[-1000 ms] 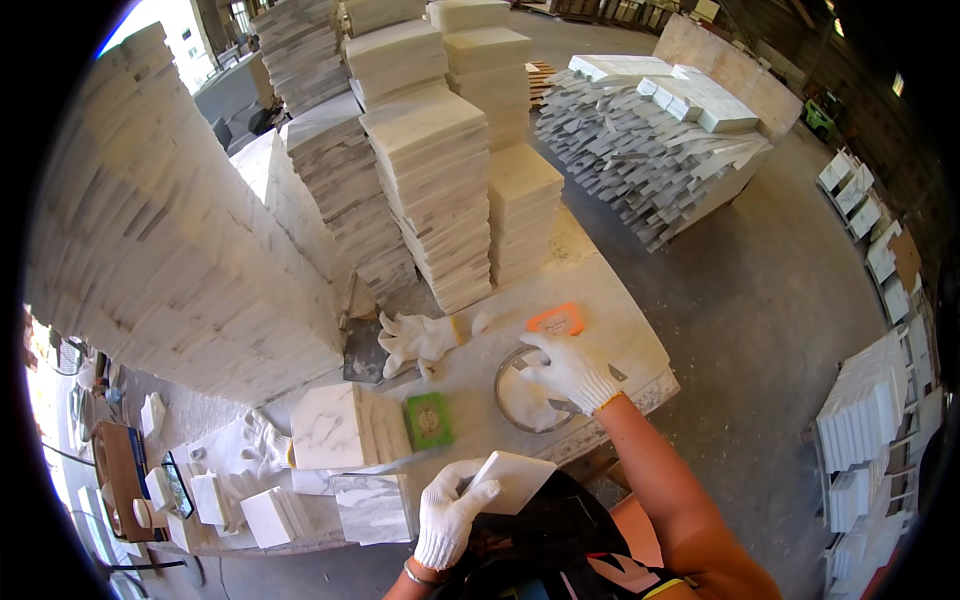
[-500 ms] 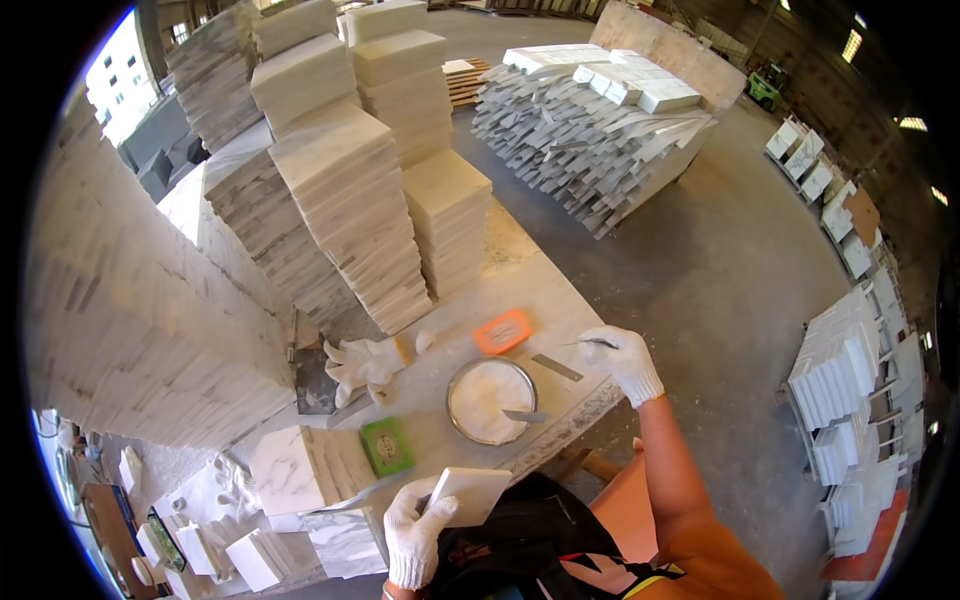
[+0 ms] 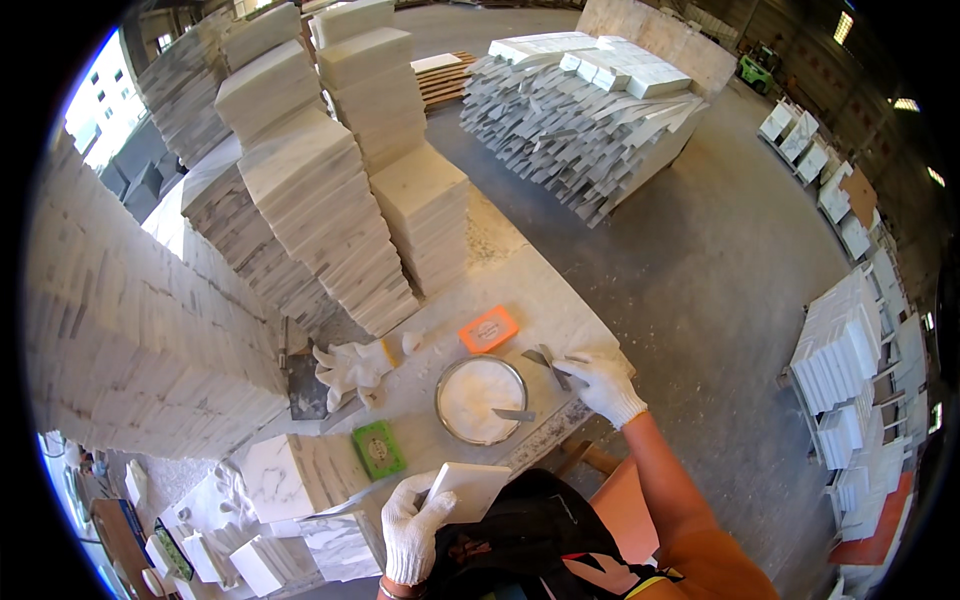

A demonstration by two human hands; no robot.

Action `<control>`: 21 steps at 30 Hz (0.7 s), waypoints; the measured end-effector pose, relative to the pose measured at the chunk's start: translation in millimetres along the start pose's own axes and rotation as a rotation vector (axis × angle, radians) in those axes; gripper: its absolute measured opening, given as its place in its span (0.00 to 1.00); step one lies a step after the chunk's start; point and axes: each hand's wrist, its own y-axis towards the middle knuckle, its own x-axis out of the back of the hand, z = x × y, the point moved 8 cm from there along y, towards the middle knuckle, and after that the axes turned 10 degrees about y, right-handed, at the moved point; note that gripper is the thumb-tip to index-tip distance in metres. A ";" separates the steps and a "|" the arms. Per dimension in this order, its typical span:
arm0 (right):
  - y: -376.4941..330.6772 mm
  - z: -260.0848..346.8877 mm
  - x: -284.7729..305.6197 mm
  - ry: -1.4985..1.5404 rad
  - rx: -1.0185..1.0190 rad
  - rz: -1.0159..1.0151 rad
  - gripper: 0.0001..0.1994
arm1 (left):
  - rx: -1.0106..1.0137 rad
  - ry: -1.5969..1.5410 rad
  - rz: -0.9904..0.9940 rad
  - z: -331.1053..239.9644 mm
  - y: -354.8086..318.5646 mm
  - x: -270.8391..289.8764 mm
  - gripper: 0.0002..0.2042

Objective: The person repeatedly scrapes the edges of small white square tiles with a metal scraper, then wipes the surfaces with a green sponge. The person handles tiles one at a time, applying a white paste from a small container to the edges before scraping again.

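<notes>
In my gloved left hand [image 3: 408,530], a small white stone tile [image 3: 468,491] is gripped between thumb and fingers, tilted in front of my body. My gloved right hand [image 3: 600,387] is closed on a thin grey metal scraper blade [image 3: 546,353] at the table's right edge. It crosses over a similar flat blade [image 3: 537,358] lying there. Left of this, a round metal bowl [image 3: 479,435] holds white powder [image 3: 470,396], with another metal blade [image 3: 513,414] resting across its right rim.
An orange block [image 3: 489,329] and a green block [image 3: 378,449] lie on the table [image 3: 545,290], near a pair of empty white gloves [image 3: 352,372]. Tall tile stacks [image 3: 320,215] stand at the left. Beyond, a pallet [image 3: 580,130] carries many stone strips.
My right hand has moved left and down, bringing its blade over the one on the table. My left hand keeps hold of the tile. The view has shifted slightly.
</notes>
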 end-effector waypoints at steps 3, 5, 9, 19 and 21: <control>0.1 -8.0 8.1 0.055 -0.073 -0.057 0.21 | 0.013 0.006 0.005 -1.0 -1.9 1.2 0.16; 3.1 -10.7 6.8 0.068 -0.082 -0.128 0.20 | 0.019 0.004 -0.001 -2.3 -3.1 1.5 0.16; 12.1 12.0 -13.2 -0.186 -0.205 -0.106 0.19 | 0.003 -0.023 -0.010 -2.1 -3.9 5.3 0.16; 27.5 21.6 -70.2 -0.028 -0.067 -0.102 0.17 | 0.015 -0.040 -0.018 0.6 -5.0 12.6 0.17; 25.6 16.7 -58.4 0.090 -0.082 -0.154 0.15 | 0.019 -0.034 -0.024 0.1 -6.0 14.5 0.17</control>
